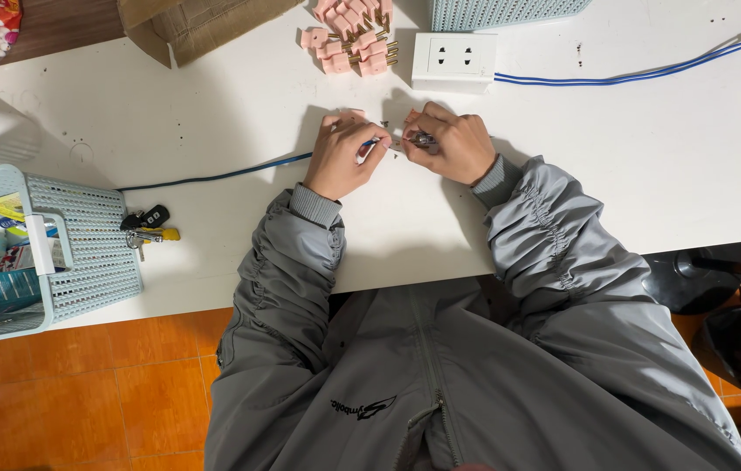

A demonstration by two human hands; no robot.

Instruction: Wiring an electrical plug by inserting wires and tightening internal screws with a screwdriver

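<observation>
Presently we note a blue cable running across the white bench from the left, its end held at bench centre, just off the near edge. Our left hand has its grip closed on the cable end, fingers pinched round it. Our right hand is closed on a small dark-and-metal tool, tip pointed at the cable end; the tool's exact type is too small to tell. Both hands rest on the bench, nearly touching, w/ a few tiny dark bits on the bench between them.

Just beyond the hands: a white socket block, w/ a second blue cable leading off to the right. Beside it, to the left, a heap of pink plugs w/ brass pins. Behind that, a cardboard box and the edge of a pale blue basket.

Left side: a second pale blue basket overhangs the bench edge, w/ assorted packets inside. A bunch of keys lies just beside it. Orange tile floor below. Grey jacket sleeves cover both our arms.
</observation>
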